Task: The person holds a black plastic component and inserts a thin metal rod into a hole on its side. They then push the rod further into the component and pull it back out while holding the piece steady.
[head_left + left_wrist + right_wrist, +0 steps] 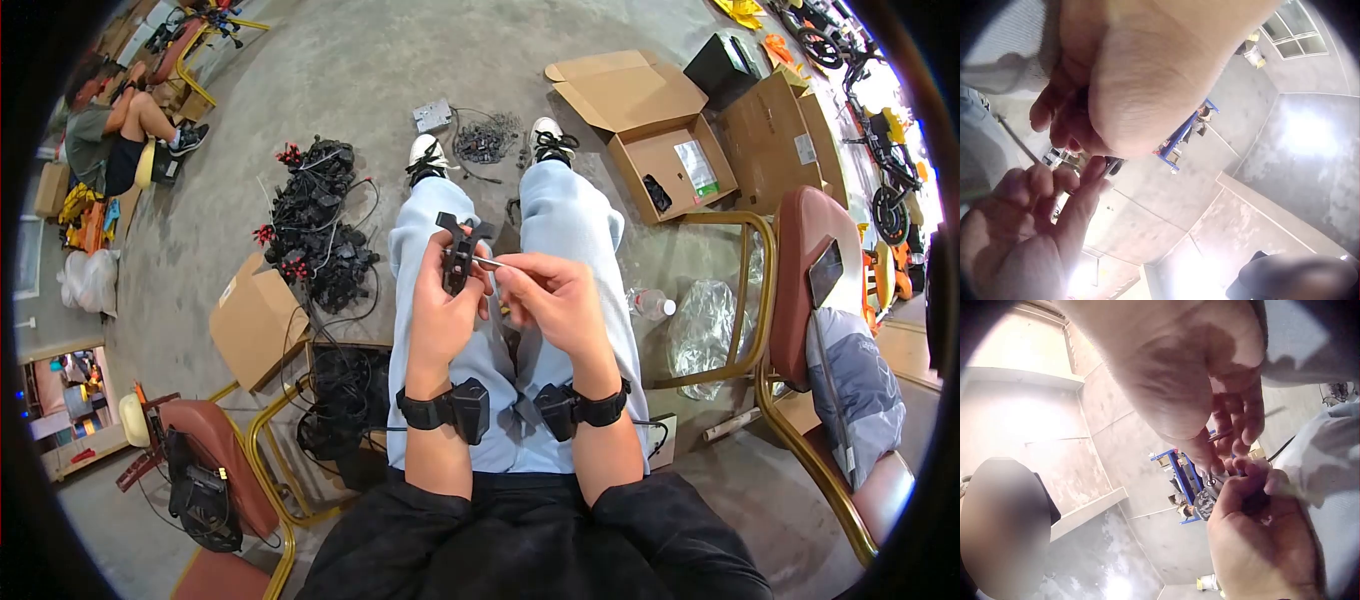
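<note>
In the head view my left hand (440,310) grips a black plastic bracket (460,255) with forked upper arms, upright over the lap. Beside it, my right hand (555,300) pinches a thin metal rod (487,262) between thumb and fingers, its tip right at the bracket's side. From the left wrist, the left palm (1147,81) hides most of the bracket, while the right hand (1029,237) is close below. The right wrist view has the right hand (1204,381) above the curled left hand (1266,531).
A heap of black parts and cables (325,225) lies on the floor at left. Beyond the shoes are a metal box (432,115) and small dark pieces (487,138). An open carton (625,165), a bottle (652,304) and chairs (815,260) stand around. Another person (110,140) sits far left.
</note>
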Motion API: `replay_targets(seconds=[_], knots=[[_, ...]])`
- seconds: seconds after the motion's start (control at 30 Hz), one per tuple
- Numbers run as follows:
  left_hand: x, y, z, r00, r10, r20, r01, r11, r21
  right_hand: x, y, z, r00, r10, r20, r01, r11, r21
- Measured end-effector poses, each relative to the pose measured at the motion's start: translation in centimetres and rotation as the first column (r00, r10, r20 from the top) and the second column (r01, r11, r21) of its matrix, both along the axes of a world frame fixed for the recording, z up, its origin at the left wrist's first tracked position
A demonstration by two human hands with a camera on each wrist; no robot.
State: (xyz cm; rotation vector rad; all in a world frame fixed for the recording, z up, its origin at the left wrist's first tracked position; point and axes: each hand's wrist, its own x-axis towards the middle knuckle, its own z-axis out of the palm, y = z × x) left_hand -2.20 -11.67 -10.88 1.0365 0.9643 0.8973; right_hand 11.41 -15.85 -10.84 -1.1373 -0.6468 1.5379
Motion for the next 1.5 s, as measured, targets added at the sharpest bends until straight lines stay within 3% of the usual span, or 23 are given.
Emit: replay_targets(seconds=[0.07, 0.2, 0.33, 0.4, 0.67, 0.8, 0.87, 1.0, 1.07, 1.27, 1.5], knots=[[-0.1, 0.0, -0.3, 0.999, 0.031, 0.015, -0.031, 0.999, -0.015, -0.4, 0.4, -1.3, 0.900, -0.191, 0.393, 0.009, 0.907, 0.422], [-0.2, 0.1, -0.3, 0.987, 0.113, 0.116, -0.107, 0.993, -0.054, -0.4, 0.1, -1.1, 0.944, -0.178, 0.278, 0.076, 0.937, 0.342], [-0.4, 0.1, -0.3, 0.993, 0.060, 0.104, -0.061, 0.998, -0.002, -0.4, 0.0, -0.2, 0.979, -0.078, 0.190, 0.038, 0.978, 0.205], [-0.1, 0.0, 0.2, 1.000, 0.020, 0.001, -0.020, 0.998, 0.065, -0.4, -0.2, -0.1, 0.980, -0.052, 0.192, 0.022, 0.988, 0.155], [0.2, 0.0, 0.2, 1.000, 0.010, 0.012, -0.011, 0.998, 0.058, 0.2, 0.0, 1.1, 0.996, 0.052, 0.077, -0.050, 0.998, -0.028], [-0.3, 0.2, -0.2, 1.000, 0.016, 0.001, -0.016, 1.000, -0.008, -0.6, -0.1, 0.3, 0.997, -0.022, 0.070, 0.017, 0.997, 0.076], [0.0, 0.2, 0.1, 0.998, 0.060, 0.036, -0.060, 0.998, -0.007, -1.1, 0.1, -0.6, 0.973, -0.156, 0.173, 0.099, 0.949, 0.299], [-0.1, 0.3, -0.1, 0.990, 0.109, 0.092, -0.109, 0.994, -0.008, -0.7, 0.0, -0.6, 0.984, -0.134, 0.120, 0.102, 0.964, 0.246], [-0.3, 0.3, -0.1, 0.996, 0.065, 0.057, -0.064, 0.998, -0.003, -0.5, -0.2, -0.1, 0.996, -0.056, 0.063, 0.052, 0.996, 0.068], [0.2, 0.0, 0.4, 0.999, -0.016, 0.031, 0.015, 0.999, 0.031, -0.3, -0.2, 0.1, 0.986, -0.023, 0.164, 0.016, 0.999, 0.046], [0.5, -0.3, 0.4, 0.994, -0.033, -0.101, 0.041, 0.996, 0.076, 0.4, -0.2, 0.4, 0.997, -0.007, 0.076, 0.007, 1.000, 0.008]])
